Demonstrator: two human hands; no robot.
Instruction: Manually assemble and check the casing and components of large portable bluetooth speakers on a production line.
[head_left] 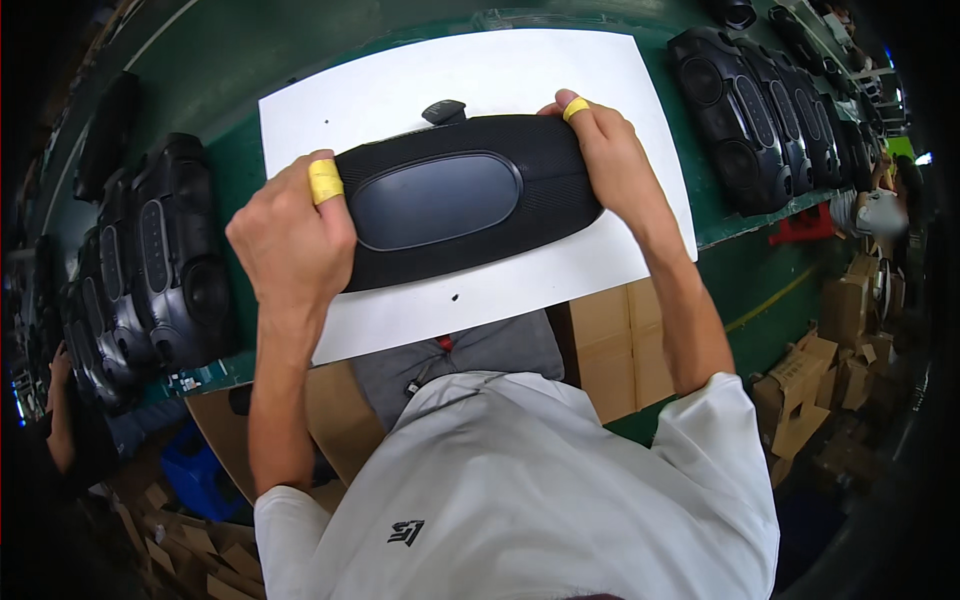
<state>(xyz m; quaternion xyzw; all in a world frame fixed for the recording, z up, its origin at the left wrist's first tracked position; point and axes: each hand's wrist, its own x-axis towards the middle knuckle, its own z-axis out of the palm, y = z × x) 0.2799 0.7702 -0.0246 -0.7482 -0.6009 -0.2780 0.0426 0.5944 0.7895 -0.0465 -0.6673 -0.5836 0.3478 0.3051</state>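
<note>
Got the black oval speaker shell [465,200] lying flat on the white sheet [400,80], long axis running left-right. My left hand [290,240] and right hand [610,160] each clamp an end, equally close, taped fingers [326,181] curled over the far edge.

Both hands, left [290,245] and right [610,150], clenched, forearms extended.

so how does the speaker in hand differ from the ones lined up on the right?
The held speaker lies on the white sheet, gripped at both ends by the left hand and right hand; the row of speakers sits untouched on the green bench. The held one shows a fabric mesh cover with a smooth oval panel; the row shows bare round drivers. Both are black and oblong.
</note>
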